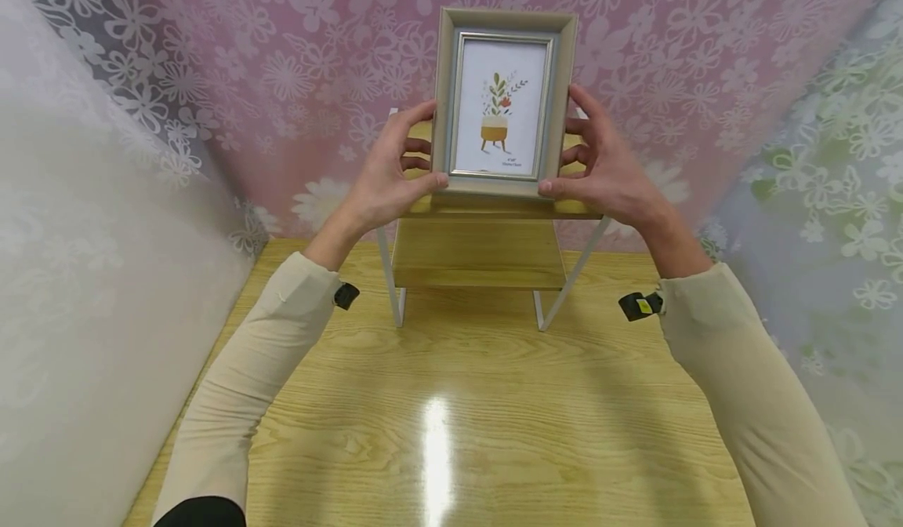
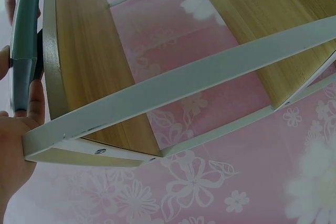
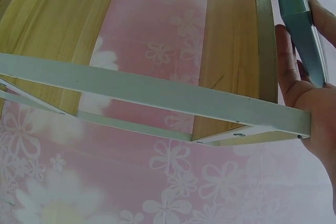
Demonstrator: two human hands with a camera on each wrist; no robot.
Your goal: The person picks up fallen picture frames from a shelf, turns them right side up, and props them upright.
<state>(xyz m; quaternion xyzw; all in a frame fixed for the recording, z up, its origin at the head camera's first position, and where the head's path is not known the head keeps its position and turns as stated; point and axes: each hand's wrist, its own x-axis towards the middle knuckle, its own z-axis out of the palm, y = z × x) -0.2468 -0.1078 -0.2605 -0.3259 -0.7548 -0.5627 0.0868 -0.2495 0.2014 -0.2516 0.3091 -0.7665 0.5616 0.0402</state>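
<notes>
A beige picture frame (image 1: 504, 19) with a silver inner border stands upright between the two hands in the head view, showing a print of a potted plant. My left hand (image 1: 392, 168) grips its left side, thumb on the lower front corner and fingers toward the back. On the opposite side my right hand (image 1: 612, 165) holds it the same way, thumb at the lower right corner. Just beneath lies the wooden top of a small two-tier shelf (image 1: 480, 252). Both wrist views show the picture frame (image 2: 23, 59) edge-on, close over the top board (image 3: 231, 40).
White metal legs (image 1: 589, 254) carry the shelf on a wood-grain floor (image 1: 353, 401). Flowered pink cloth (image 1: 296, 64) hangs behind it. Pale fabric walls rise on the left (image 1: 92, 276) and right (image 1: 832, 221).
</notes>
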